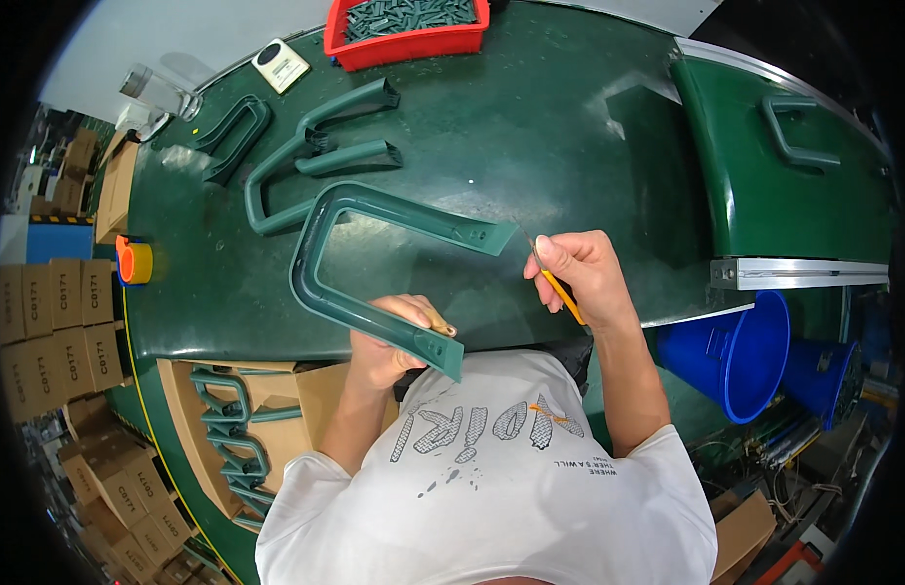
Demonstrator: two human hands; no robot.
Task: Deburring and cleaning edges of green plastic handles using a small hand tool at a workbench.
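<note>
At table's far edge, red bin (405,44) of dark parts (409,14), left hand (394,341) gripping green handle (374,258)

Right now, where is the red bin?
In the head view, the red bin sits at the far edge of the green table, beyond the loose green U-shaped handles, left of centre.

The desk (569,127) is deep glossy green all over. The U-shaped plastic handle (374,258) at the frame's centre is a duller teal green, as are the handles (316,146) in the upper left. The knife (561,291) has an orange-yellow shaft. Top centre, a bright red bin (408,44) holds dark green parts. At the left edge sits an orange tape roll (134,262). Lower right, the buckets (745,356) are vivid blue. The cartons (57,327) are plain brown. The shirt (491,487) is white with grey patterned lettering.
</note>
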